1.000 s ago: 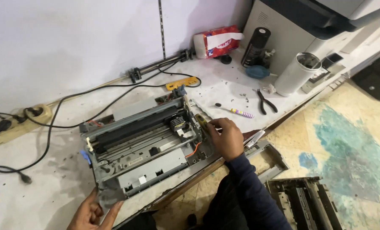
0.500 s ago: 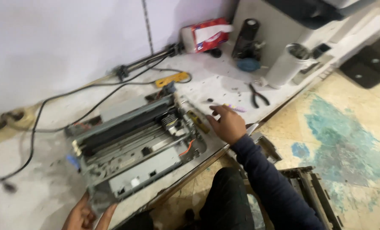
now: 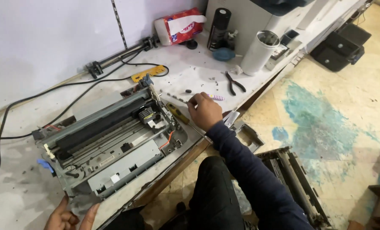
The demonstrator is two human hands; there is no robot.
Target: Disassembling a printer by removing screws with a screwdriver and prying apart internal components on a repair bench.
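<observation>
Shift: right hand (image 3: 205,111) has slid off the printer's (image 3: 109,147) right end toward the small parts on the tabletop (image 3: 190,72); view has swung.
Right hand: fingers pinched on something thin near the purple pen (image 3: 215,97); what exactly, cannot tell.
Left hand: (image 3: 73,215) at the bottom edge, fingers loosely curled against the printer's near-left corner, gripping nothing clearly.
Printer: stripped, lying between both hands, long axis running near-left to far-right.
Screwdriver: (image 3: 179,114) yellow handle just left of the right hand, pointing far-left.
Nearer hand: right.
</observation>
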